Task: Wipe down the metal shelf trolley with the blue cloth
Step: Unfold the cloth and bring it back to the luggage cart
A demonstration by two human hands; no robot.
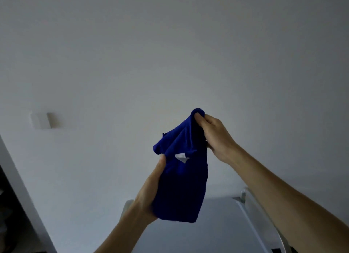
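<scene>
A dark blue cloth (181, 181) with a small white label hangs folded in the air in front of a white wall. My left hand (149, 194) grips its lower part from the left, thumb up along the edge. My right hand (213, 133) pinches the cloth's top corner, raised above the left. Below the cloth, the grey top of the metal shelf trolley (217, 226) shows at the bottom of the view, with a metal rail (245, 196) on its right side. Neither hand touches the trolley.
A plain white wall (170, 54) fills most of the view. A small white box (44, 121) is fixed to it at the left. A white door frame (22, 186) and a dark opening lie at the bottom left.
</scene>
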